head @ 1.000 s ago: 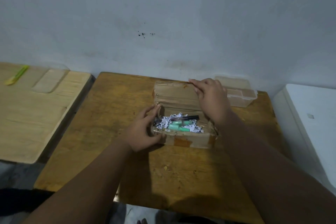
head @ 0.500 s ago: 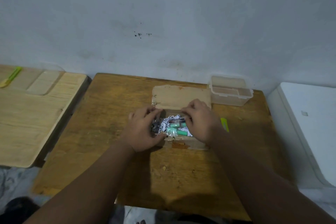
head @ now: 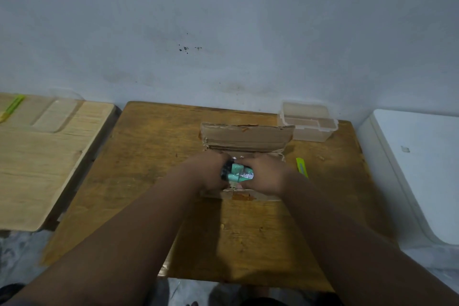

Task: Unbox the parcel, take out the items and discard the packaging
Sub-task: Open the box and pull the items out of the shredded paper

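Observation:
A brown cardboard parcel box (head: 244,140) lies open in the middle of the dark wooden table (head: 154,156), its lid flap folded back toward the wall. Inside it sits a bundle of mint-green items (head: 238,172) with black parts and black-and-white paper. My left hand (head: 207,174) grips the bundle's left end and my right hand (head: 267,176) grips its right end. The hands cover most of the box's inside. The box's front wall (head: 242,196) shows below the hands.
A clear plastic lidded container (head: 308,123) stands at the table's back right. A yellow-green cutter (head: 301,166) lies right of the box. A lighter wooden table (head: 37,156) with a clear lid (head: 56,115) and another green tool (head: 12,107) is left; a white appliance (head: 417,169) right.
My right hand left the lid flap and came down into the box. Both hands closed around the green bundle, which now sits gathered between them.

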